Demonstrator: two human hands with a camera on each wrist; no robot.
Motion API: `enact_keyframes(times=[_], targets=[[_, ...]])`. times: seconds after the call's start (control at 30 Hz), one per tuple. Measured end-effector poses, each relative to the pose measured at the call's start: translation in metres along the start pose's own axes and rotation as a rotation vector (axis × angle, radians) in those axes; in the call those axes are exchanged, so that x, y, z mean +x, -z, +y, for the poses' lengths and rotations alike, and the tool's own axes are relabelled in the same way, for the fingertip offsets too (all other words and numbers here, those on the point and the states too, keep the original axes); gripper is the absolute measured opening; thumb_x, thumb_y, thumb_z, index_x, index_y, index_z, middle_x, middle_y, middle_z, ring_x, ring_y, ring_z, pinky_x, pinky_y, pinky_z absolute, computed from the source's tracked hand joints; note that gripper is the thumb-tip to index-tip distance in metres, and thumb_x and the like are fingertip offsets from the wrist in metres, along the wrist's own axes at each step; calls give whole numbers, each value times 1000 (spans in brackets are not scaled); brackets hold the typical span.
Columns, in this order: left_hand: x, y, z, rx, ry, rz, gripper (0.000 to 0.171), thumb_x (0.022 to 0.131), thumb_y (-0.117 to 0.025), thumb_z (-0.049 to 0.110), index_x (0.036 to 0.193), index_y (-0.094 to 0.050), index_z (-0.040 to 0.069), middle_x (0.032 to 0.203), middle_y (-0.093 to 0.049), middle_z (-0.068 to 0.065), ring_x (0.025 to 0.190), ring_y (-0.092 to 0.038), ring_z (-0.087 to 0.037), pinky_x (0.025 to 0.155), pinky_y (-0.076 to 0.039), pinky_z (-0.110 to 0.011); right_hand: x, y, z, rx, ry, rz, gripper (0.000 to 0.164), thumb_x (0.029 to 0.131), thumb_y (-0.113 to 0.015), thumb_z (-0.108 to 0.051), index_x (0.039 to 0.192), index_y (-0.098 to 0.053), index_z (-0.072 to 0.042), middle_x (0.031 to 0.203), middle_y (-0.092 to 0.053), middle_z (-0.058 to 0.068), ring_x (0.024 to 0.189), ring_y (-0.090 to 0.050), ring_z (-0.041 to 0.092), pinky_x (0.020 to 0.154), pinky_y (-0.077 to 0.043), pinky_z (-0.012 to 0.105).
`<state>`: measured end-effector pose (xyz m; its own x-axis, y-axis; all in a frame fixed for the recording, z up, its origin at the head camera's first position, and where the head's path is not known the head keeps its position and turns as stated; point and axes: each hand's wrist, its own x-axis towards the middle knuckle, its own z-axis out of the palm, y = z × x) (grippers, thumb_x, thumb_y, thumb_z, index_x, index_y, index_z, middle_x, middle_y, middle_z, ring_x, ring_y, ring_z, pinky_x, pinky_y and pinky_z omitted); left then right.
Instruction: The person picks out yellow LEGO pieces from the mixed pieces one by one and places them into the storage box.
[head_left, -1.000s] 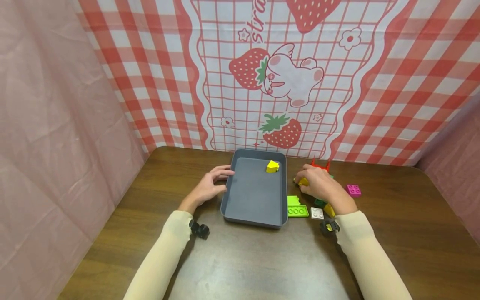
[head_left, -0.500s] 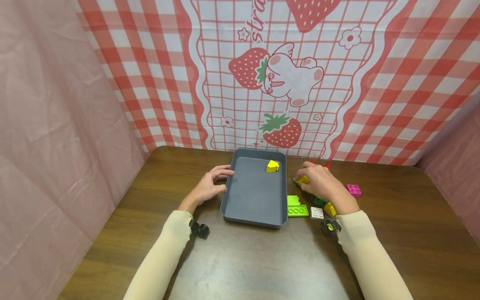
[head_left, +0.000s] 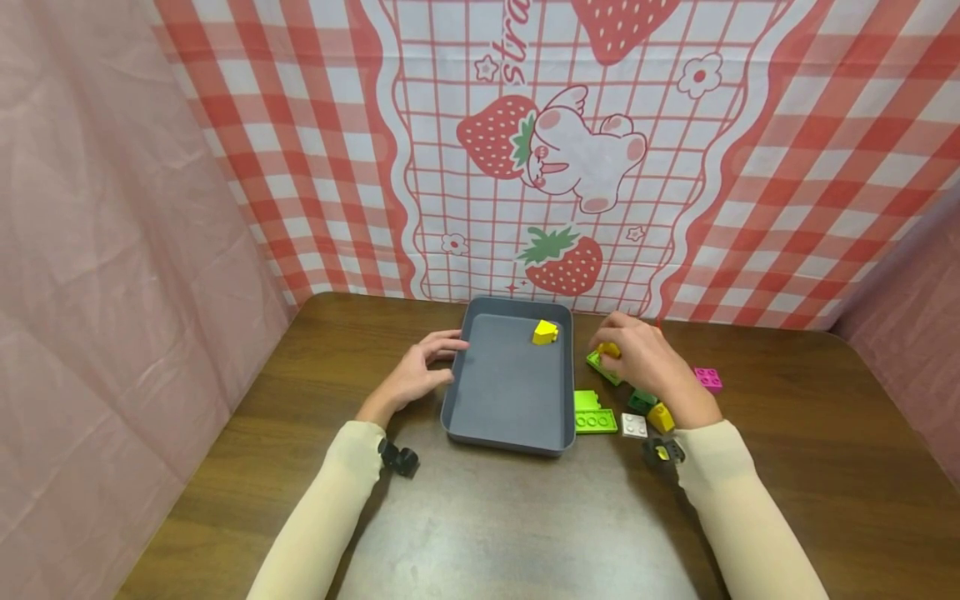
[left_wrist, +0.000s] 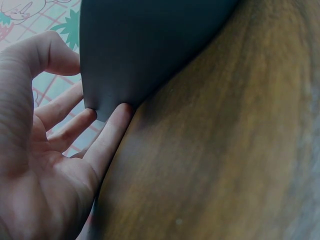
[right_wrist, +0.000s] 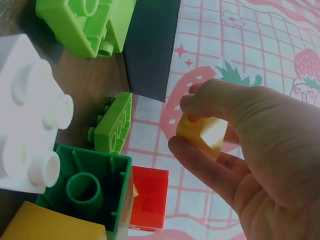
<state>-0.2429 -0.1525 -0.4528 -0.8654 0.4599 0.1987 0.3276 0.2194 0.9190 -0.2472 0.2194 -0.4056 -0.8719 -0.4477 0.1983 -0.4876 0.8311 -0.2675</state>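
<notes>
My left hand (head_left: 412, 379) rests at the left side of a grey tray (head_left: 510, 392). In the left wrist view its fingertips touch the tray's outer wall (left_wrist: 130, 55), fingers loosely extended. A yellow toy brick (head_left: 545, 332) lies inside, towards the far right corner. Right of the tray, my right hand (head_left: 641, 354) pinches another yellow toy brick (right_wrist: 202, 132) between thumb and fingers. Below that hand, a light green brick (head_left: 602, 368) lies on the table; the right wrist view shows it apart from the held brick.
Beside the tray's right wall lie light green bricks (head_left: 595, 422). A white brick (head_left: 633, 426), a dark green brick (head_left: 641, 402), a yellow brick (head_left: 661, 417) and a magenta brick (head_left: 708, 379) lie nearby. Red plastic (right_wrist: 150, 197) shows behind the dark green brick. A patterned cloth (head_left: 337, 167) hangs behind the table.
My right hand has lifted slightly with the yellow brick, uncovering more of the light green brick beneath and hiding most of the red piece. The left hand and tray stay put.
</notes>
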Motion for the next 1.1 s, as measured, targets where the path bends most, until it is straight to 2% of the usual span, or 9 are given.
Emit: enact_keyframes(times=[0.17,0.27,0.57,0.7,0.93,1.1], targets=[[5,0,-21,0,-1,13,52,82,-58,-18,134,-56,-11,156,-34,-30,130,-48,-52,105,-42,-68,0,2,2,-5,29,52,17,83,-76,-7,100,-78,-9,107,-65,10,87,-60,27,73,-60,46],[6,0,-28,0,-1,18,52,82,-60,-17,134,-58,-8,157,-36,-26,131,-49,-49,105,-43,-67,0,2,3,-4,40,67,17,83,-76,-7,100,-78,-9,107,-65,11,87,-60,28,73,-60,47],[5,1,-27,16,4,27,52,82,-61,-13,132,-61,-3,156,-40,-21,130,-53,-41,104,-47,-61,1,-3,4,12,34,39,18,84,-76,-7,101,-78,-8,107,-64,11,89,-60,28,75,-60,47],[6,-1,-24,38,-1,29,51,82,-60,-13,132,-60,-5,155,-40,-24,129,-53,-43,103,-48,-61,1,-6,6,11,25,22,18,84,-75,-8,102,-78,-8,107,-64,10,89,-60,28,76,-60,48],[7,-2,-27,4,6,28,50,83,-58,-18,132,-56,-12,156,-35,-30,130,-48,-52,104,-43,-68,0,-9,10,15,11,30,19,84,-75,-7,102,-78,-8,108,-64,11,90,-61,29,76,-59,49],[6,0,-28,11,11,31,50,83,-60,-16,133,-59,-7,156,-38,-25,130,-50,-47,104,-45,-66,2,-11,11,14,15,28,19,84,-75,-7,103,-78,-8,108,-64,11,91,-61,29,76,-59,49]])
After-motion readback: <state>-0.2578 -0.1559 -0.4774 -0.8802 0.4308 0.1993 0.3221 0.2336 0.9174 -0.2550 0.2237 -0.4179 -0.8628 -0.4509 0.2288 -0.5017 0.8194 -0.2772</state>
